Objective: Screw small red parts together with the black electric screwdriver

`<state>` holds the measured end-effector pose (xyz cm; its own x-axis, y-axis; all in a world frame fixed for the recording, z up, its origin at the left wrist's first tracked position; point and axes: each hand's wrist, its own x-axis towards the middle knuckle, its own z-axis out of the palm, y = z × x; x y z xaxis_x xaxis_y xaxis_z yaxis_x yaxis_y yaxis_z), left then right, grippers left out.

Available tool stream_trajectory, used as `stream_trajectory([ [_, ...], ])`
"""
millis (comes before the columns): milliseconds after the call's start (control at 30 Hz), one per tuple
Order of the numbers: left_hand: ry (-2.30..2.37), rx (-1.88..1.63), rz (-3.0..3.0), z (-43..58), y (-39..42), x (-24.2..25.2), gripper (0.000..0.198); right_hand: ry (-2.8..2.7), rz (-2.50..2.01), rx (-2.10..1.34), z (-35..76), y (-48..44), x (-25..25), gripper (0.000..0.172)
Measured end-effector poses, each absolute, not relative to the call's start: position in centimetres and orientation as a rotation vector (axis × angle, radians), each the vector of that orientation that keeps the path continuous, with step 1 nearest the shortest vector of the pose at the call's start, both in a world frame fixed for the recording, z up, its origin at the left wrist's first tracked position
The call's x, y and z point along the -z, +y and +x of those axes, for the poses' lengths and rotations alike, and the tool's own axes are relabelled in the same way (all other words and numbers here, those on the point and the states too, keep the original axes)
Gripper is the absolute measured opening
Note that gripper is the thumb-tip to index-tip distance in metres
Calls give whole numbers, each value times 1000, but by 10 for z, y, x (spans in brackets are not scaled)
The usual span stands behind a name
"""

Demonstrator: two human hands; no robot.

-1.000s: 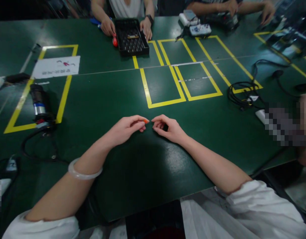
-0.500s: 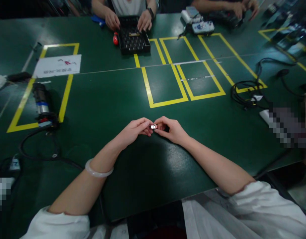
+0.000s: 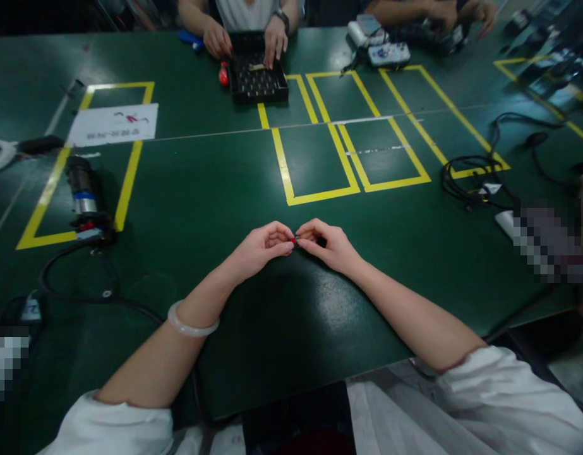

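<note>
Both my hands meet over the near middle of the green table (image 3: 215,183). Between their fingertips is a small red and dark part (image 3: 294,240), too small for me to tell its kind. My left hand (image 3: 265,246), with a pale bangle on its wrist, pinches the red end between thumb and fingers. From the other side my right hand (image 3: 326,243) pinches the dark end. Fingers hide most of the part.
At left lie a black and silver cylindrical device (image 3: 85,196) with a cable and a printed sheet (image 3: 114,124). Yellow tape (image 3: 324,195) marks rectangles. Opposite, a person handles a black tray (image 3: 260,95) beside a red object (image 3: 223,74). Coiled black cable (image 3: 466,180) lies right.
The small part has turned between my fingertips: its shiny silvery face showed before, red and dark show now. My left fingers have shifted their hold. The person opposite has moved a hand over the tray.
</note>
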<state>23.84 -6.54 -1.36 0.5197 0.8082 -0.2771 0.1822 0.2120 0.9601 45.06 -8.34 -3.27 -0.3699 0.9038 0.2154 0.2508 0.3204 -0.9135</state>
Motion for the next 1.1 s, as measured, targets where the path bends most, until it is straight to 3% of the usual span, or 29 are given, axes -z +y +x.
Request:
stream_trajectory([
  [200,947,-594,1336,238,-66,17,34,-1891,-970,-981,450,-83,33,8],
  [367,929,-633,1344,237,-65,19,30,-1872,-966,-964,450,-82,37,24],
  [567,906,-657,1374,238,-66,18,31,-1956,-990,-888,450,-82,36,13],
  [1100,928,-681,1395,238,-66,18,35,-2097,-987,-706,450,-86,33,10],
])
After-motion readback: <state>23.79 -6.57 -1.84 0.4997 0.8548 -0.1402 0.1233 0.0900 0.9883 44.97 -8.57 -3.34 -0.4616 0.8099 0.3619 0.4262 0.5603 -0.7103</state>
